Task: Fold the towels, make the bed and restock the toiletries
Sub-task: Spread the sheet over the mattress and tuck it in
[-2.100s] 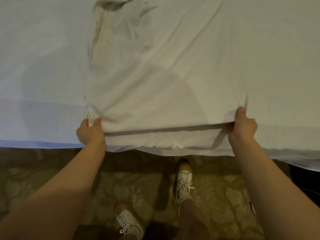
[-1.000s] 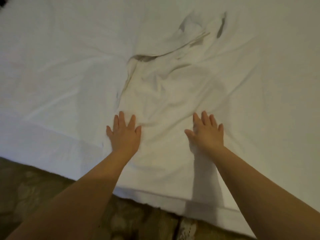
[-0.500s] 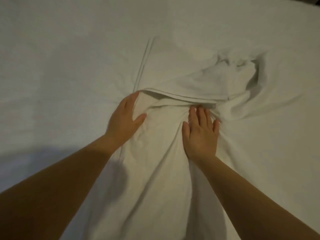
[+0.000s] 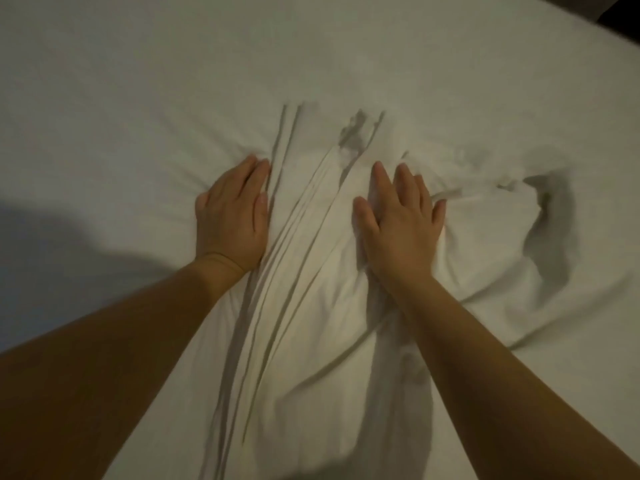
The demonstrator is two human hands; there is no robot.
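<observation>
White bed point(image 4: 145, 74) fills almost the whole frame, its far edge curving off at top right. Dark patch point(image 4: 625, 10) beyond that edge, can't tell floor or furniture. Light low and warm; soft grey shadow point(image 4: 59, 237) at left.

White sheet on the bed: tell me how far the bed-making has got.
Done: the white fabric sheet lies flat across the far and left areas. In hand: the left hand and right hand press flat down, either side of long creases. Left: those creases and the crumpled mound at the right are not yet smoothed. No towels or toiletries are in view.
</observation>
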